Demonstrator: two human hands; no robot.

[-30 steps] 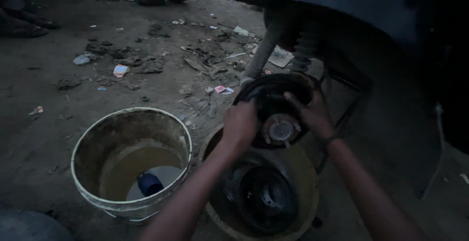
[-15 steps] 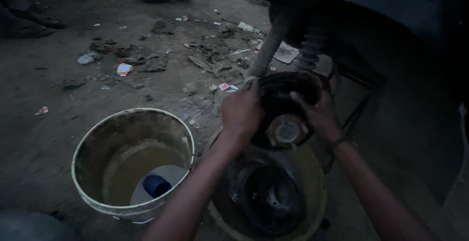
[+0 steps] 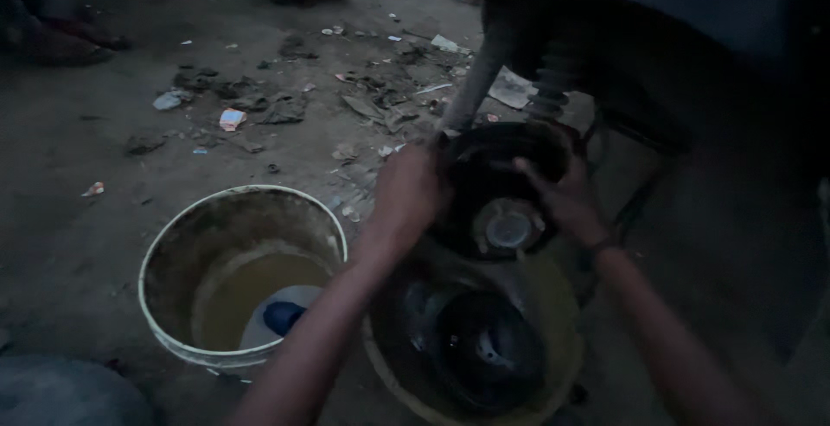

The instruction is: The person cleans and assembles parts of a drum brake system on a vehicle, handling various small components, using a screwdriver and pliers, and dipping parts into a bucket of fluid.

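Both my hands are on a dark round wheel hub under the edge of a vehicle body. My left hand grips its left rim, my right hand holds its right side with fingers curled over the top. The hub has a pale metal centre. Directly below it lies a yellowish basin with a dark round drum part inside. Behind the hub a strut and a ribbed rubber boot rise into the dark wheel arch.
A dirty white bucket with murky liquid and a white bottle with a blue cap stands at my left. The dirt ground beyond is strewn with paper scraps and debris. A person's feet show at the top left.
The view has shifted a little; my hands stay on the hub in much the same grip, the left one slightly higher on the rim.
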